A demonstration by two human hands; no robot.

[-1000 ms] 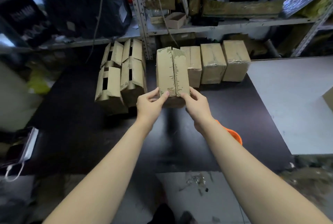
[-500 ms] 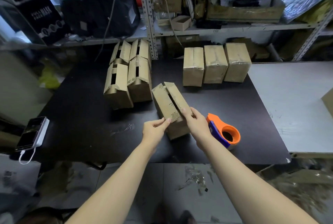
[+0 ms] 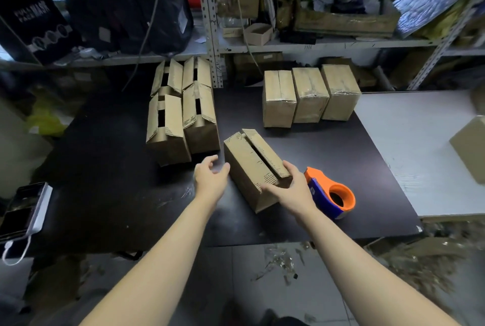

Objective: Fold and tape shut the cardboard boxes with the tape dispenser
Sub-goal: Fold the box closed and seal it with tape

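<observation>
On black table, box, flaps ajar.

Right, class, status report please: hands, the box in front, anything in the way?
Left hand open beside box. Right hand holds its near end. Flaps folded, seam gapped, no tape. Tape dispenser lies free, right of box.

Single head-worn view, wide-angle (shelf uprights lean at the edges), set above the near edge of the counter, facing forward and down, cardboard box close at centre, shelves across the top, floor along the bottom of frame
</observation>
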